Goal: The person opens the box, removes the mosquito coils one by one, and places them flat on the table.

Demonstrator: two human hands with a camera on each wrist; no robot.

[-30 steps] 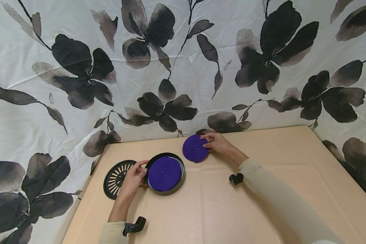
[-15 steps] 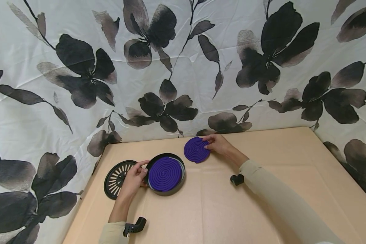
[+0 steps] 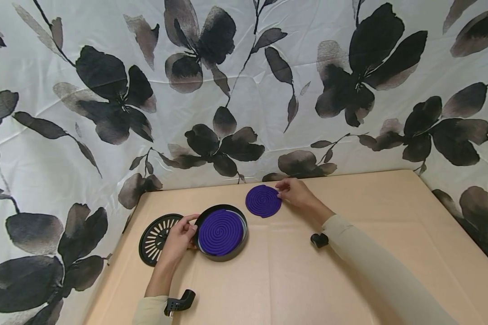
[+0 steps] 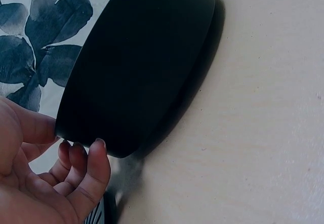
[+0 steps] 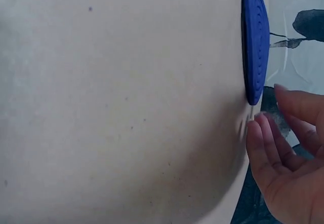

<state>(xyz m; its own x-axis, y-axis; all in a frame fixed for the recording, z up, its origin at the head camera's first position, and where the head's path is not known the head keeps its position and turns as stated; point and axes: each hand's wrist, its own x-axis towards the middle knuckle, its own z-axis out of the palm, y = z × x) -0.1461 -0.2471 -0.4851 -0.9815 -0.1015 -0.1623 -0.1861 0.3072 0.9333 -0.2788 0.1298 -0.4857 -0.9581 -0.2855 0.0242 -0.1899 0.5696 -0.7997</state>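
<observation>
My left hand (image 3: pixel 177 240) grips the left side of a round black mosquito coil holder (image 3: pixel 236 251), thumb and fingertips at its wall in the left wrist view. A thick purple mosquito coil (image 3: pixel 219 232) fills the holder. Behind and to the right of it, another purple mosquito coil (image 3: pixel 262 201) lies flat on the table. At that coil's right edge is my right hand (image 3: pixel 297 194). The right wrist view shows a gap between its parted fingers (image 5: pixel 259 143) and the coil (image 5: pixel 256 41); nothing is held there.
A black slotted lid (image 3: pixel 149 239) lies left of the holder, partly behind the left hand. The light wood-toned table (image 3: pixel 284 271) reaches back to a floral cloth (image 3: pixel 268 113) hanging close behind the coils. Black wrist mounts show on both sleeves.
My right hand has let go of the loose coil and shifted slightly right, leaving it on the table. The left hand still holds the coil holder in the same place.
</observation>
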